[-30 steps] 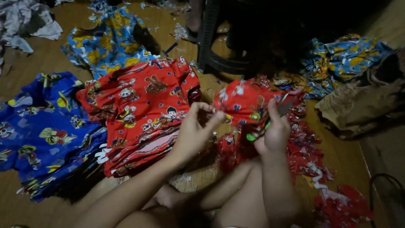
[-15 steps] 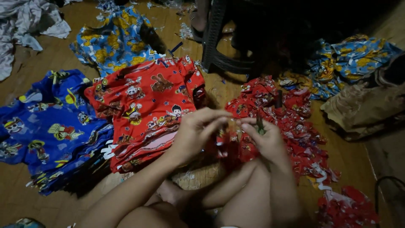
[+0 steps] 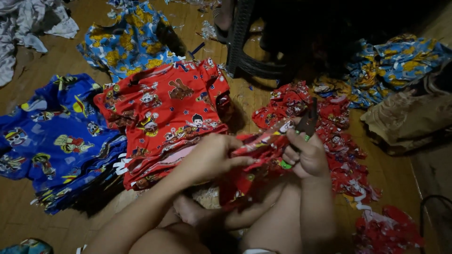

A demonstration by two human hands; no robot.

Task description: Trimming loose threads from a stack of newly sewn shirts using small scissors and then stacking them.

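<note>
My left hand (image 3: 214,157) pinches a folded piece of red printed cloth (image 3: 256,150) held just above my knees. My right hand (image 3: 306,155) grips the same cloth from the right side together with small scissors (image 3: 308,122) that have green handles; the dark blades point upward. Below the hands the red cloth hangs down toward my legs. A stack of red printed garments (image 3: 165,113) lies on the floor just left of my left hand.
A pile of blue printed garments (image 3: 52,141) lies at the left, a blue-and-yellow one (image 3: 129,40) behind it. Loose red pieces (image 3: 343,155) spread to the right, with more blue-yellow cloth (image 3: 395,61) and a brown bag (image 3: 409,117). A dark plastic chair base (image 3: 254,61) stands ahead.
Both hands have drawn closer together and lower over my knees. The red cloth has been gathered into a folded strip between them, and the scissors now point upward.
</note>
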